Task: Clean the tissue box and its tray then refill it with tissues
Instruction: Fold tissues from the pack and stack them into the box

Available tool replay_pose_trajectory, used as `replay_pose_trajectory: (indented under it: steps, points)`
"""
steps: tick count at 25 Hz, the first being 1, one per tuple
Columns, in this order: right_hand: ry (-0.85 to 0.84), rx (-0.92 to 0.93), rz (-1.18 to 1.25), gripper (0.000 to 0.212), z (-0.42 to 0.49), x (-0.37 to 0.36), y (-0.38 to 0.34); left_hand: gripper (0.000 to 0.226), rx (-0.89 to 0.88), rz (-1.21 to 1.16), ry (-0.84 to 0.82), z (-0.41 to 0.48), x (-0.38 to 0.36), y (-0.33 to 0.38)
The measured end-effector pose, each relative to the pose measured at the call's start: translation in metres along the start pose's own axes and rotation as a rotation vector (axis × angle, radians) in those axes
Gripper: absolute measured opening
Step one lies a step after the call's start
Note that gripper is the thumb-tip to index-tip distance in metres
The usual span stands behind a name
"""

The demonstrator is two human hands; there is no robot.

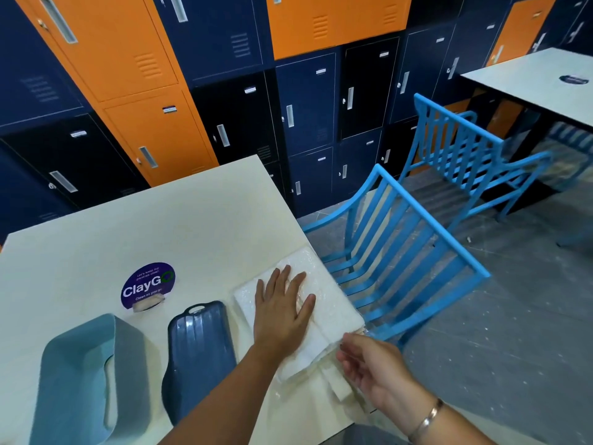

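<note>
Right hand, a bracelet at the wrist, hovers at the near end of the tissue pack with fingers loosely curled; whether it pinches the clear wrapper cannot be told. Left hand lies flat, fingers straight, pressing the pack down at the right edge of the bench. The step looks like unwrapping the refill: keeping the left palm firm while the right draws the wrapper off toward the body should keep the stack square and on the bench, since the pack sits close to the edge and could slide off toward the blue chair just beside it. The tray lies just left of the pack, and the box lies left of that at lower left, its slotted face toward the tray; both seem ready for filling. A purple sticker sits behind them. Lockers fill the top of the frame, with a second chair and another bench at upper right, well apart.
</note>
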State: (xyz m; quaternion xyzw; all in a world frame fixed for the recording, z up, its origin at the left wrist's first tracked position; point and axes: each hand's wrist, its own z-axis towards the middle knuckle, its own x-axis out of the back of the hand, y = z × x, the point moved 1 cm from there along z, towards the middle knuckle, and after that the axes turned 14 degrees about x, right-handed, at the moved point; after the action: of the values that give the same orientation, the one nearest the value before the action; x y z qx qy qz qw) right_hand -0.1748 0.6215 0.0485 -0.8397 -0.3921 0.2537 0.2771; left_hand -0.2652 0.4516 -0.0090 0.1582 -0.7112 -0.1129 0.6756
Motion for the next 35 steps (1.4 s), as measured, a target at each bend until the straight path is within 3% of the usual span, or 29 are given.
replay_pose_trajectory:
  steps: [4, 18, 31, 35]
  points:
    - [0.029, -0.096, 0.12, 0.015, 0.008, -0.009, 0.003, 0.061, 0.002, -0.01, 0.0, -0.001, 0.002, 0.0]
    - [0.143, -0.031, 0.058, 0.02, 0.008, -0.013, 0.008, 0.059, 0.021, -0.048, -0.001, -0.001, 0.004, 0.001]
    - [0.079, -0.077, 0.054, 0.018, 0.001, 0.001, 0.011, 0.07, 0.045, -0.065, 0.023, -0.001, 0.002, 0.002]
    - [0.029, -0.007, 0.109, 0.02, -0.008, 0.026, 0.021, 0.076, 0.038, -0.075, 0.02, 0.0, 0.001, 0.001]
